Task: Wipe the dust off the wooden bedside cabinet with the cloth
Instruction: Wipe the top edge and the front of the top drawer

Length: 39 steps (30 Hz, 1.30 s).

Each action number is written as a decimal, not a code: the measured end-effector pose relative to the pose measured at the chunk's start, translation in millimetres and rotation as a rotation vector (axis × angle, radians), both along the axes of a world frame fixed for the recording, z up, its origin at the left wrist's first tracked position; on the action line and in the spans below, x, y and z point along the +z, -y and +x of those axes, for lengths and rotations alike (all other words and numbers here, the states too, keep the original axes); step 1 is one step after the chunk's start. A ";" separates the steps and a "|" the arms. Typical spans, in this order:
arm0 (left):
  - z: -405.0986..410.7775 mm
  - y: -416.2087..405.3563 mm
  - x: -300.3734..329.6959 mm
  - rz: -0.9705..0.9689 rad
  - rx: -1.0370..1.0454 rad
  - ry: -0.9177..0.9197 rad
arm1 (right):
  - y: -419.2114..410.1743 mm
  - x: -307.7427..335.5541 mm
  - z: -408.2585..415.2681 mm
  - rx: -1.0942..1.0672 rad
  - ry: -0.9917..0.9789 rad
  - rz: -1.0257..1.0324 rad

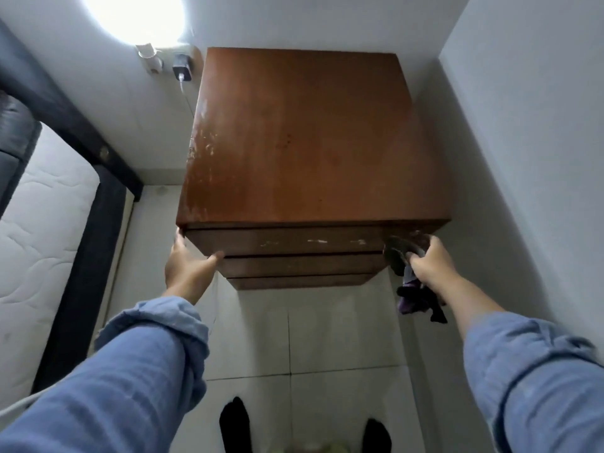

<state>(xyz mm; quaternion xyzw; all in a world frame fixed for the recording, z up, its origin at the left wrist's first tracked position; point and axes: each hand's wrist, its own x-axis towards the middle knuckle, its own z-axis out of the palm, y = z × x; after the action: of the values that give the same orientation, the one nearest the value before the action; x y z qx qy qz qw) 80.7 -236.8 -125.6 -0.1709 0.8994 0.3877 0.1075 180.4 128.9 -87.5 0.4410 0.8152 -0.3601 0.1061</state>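
The wooden bedside cabinet (pixel 304 138) stands in a corner, seen from above; its brown top shows pale dusty scuffs along the left edge. Its drawer fronts face me. My left hand (pixel 188 266) grips the cabinet's front left corner, thumb on the top drawer's lower edge. My right hand (pixel 431 259) is at the front right corner, closed on a dark grey and purple cloth (pixel 408 279). Part of the cloth presses against the corner and the rest hangs below my wrist.
White walls close in behind and to the right of the cabinet. A bed with a white mattress (pixel 39 240) and dark frame lies to the left. A charger (pixel 181 68) with a white cable is plugged into the wall. My feet (pixel 235 426) stand on pale floor tiles.
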 end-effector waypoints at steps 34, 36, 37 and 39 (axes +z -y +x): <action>67.3 -18.6 32.1 -0.569 -0.383 0.054 | -30.7 21.0 57.0 -0.089 -0.395 0.179; 65.9 -18.6 30.9 -0.642 -0.455 0.062 | -37.1 28.4 44.3 -0.099 -0.408 0.230; 65.2 -18.2 29.9 -0.669 -0.478 0.061 | -40.7 27.5 38.8 -0.097 -0.397 0.244; 64.1 -15.6 29.3 -0.687 -0.501 0.056 | -42.8 18.1 31.3 -0.069 -0.325 0.252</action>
<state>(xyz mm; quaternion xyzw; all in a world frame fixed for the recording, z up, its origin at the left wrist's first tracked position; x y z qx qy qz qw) 144.8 -221.2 -96.3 0.0164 0.9868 0.0227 0.1595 211.7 171.7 -69.4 0.4146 0.8447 -0.3250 -0.0955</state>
